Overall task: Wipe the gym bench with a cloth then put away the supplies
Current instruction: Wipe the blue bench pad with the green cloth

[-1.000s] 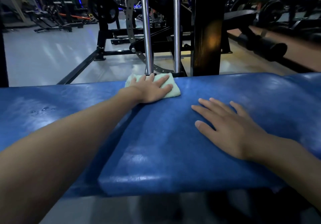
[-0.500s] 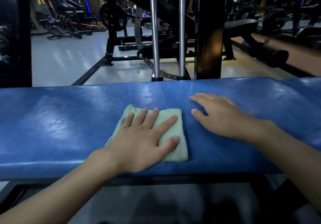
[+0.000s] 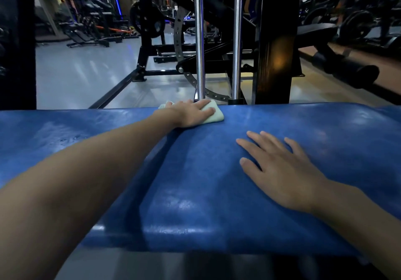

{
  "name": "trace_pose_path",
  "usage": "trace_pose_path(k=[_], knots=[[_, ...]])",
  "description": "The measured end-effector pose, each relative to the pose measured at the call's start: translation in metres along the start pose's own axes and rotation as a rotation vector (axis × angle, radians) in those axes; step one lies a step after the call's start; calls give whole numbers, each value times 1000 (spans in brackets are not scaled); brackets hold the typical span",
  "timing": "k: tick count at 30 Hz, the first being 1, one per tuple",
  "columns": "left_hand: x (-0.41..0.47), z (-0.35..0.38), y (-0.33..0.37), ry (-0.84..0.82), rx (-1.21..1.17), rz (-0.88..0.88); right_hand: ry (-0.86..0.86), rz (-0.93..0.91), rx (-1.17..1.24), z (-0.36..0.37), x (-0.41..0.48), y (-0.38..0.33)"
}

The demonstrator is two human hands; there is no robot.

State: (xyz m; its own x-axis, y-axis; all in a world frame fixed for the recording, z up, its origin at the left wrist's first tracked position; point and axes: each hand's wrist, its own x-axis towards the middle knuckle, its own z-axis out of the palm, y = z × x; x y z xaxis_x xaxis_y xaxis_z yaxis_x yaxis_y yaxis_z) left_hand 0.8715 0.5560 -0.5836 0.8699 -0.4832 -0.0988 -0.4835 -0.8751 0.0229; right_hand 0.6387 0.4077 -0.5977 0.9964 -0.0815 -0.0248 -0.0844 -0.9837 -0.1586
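The blue padded gym bench (image 3: 195,182) runs across the view from left to right. A folded pale green cloth (image 3: 214,117) lies at the bench's far edge. My left hand (image 3: 191,113) presses flat on the cloth with straight fingers, arm stretched out across the pad. My right hand (image 3: 280,169) rests flat on the bench pad to the right, fingers spread, holding nothing. A few water droplets (image 3: 69,138) sit on the pad at the left.
Just beyond the bench stand two chrome guide rods (image 3: 199,40) and a black machine upright (image 3: 275,40). A black frame post (image 3: 19,40) is at the far left. More gym machines and a grey floor (image 3: 76,79) lie behind.
My left hand has pushed the cloth from the near edge of the pad to the far edge. My right hand stayed flat on the bench.
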Motion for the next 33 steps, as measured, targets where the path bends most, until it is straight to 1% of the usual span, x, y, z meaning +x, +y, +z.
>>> trace_pose_path(k=[2,5,11,15,17,19,21,23,27,31,33], knots=[[-1,3,1,20,-2,-7,-5,1,0,-1,0,0],[-30,9,5,26,6,-1,-10,1,1,-1,-1,0],[-148,25,24,45,37,119,28,15,14,0,-1,-1],[-212,27,30,16,50,133,-3,8,12,-1,-3,-1],[-236,27,34,43,68,134,-29,11,-26,-6,-3,-2],[-248,29,36,90,98,126,-14,5,-74,-10,0,-4],[-242,29,33,77,76,109,25,4,-21,-12,4,-7],[-220,27,25,7,22,97,22,20,70,-9,9,-11],[-146,17,10,-45,10,50,23,17,0,3,11,-13],[-68,8,-3,-40,23,6,13,23,-30,3,12,-14],[-42,4,-7,-27,12,-18,1,26,-37,2,11,-14]])
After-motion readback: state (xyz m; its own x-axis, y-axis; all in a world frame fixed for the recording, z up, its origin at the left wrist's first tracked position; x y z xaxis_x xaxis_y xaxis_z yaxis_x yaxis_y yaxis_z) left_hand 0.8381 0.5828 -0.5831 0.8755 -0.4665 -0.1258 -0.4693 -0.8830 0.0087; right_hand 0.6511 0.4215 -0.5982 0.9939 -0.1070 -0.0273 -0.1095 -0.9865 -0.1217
